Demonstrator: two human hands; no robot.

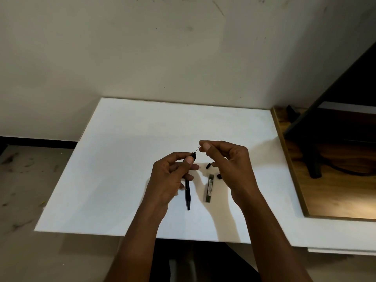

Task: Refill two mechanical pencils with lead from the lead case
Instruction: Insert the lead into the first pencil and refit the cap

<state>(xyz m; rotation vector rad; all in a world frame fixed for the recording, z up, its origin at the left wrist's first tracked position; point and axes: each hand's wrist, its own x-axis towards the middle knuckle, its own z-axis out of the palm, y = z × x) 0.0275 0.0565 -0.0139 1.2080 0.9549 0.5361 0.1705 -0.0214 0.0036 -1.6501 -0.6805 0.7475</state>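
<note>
The left hand (171, 176) is curled round a black mechanical pencil (187, 196), thumb and fingers gripping its upper part, so that the open top end pokes out above the thumb and the lower length hangs out beneath the palm, pointing toward the person. The right hand (227, 161) is raised just beside it, thumb and forefinger pinching a thin lead (197, 148) whose lower end meets the pencil's top. The two hands are close together but not touching. Between and below them the lead case (210, 188) lies flat on the white worktop (122, 159), just right of the pencil's lower half. Two small black caps (208, 166) lie near the case's far end, one partly hidden by the right hand.
</note>
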